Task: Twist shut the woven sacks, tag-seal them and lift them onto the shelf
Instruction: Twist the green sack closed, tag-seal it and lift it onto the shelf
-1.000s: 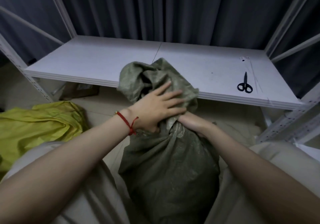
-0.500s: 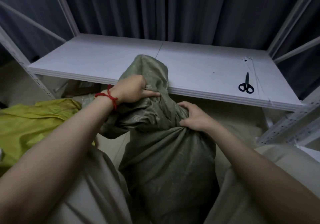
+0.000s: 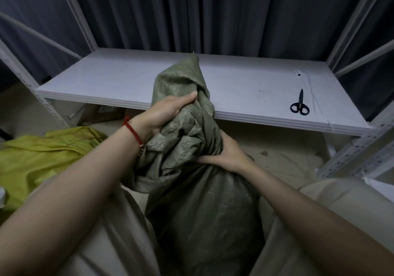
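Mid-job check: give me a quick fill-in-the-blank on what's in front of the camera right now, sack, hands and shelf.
1. Both hands grip the gathered neck of the ____-coloured woven sack.
2. The left hand holds the sack ____ than the right hand.
3. The red string bracelet is on the ____ wrist.
4. The only tool lying on the shelf is a pair of black ____.

Missing words: green; higher; left; scissors
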